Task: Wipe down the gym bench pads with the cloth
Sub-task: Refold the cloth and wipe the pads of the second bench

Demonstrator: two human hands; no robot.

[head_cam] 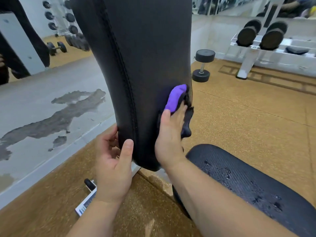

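Observation:
The black back pad (pixel 136 57) of the gym bench stands raised in front of me, with a stitched seam running down it. My left hand (pixel 112 166) grips the pad's lower left edge, thumb on the front. My right hand (pixel 168 135) presses a purple cloth (pixel 175 98) against the pad's lower right side; a dark part of the cloth hangs down past the pad's edge. The black seat pad (pixel 248 182) lies at lower right, its worn surface flaking.
A dumbbell (pixel 203 65) stands on end on the cork-coloured floor behind the pad. A white rack (pixel 266 43) with dumbbells is at the far right. A mirror wall with more weights (pixel 56 47) is at the left. The bench's white frame bar (pixel 85 204) lies below.

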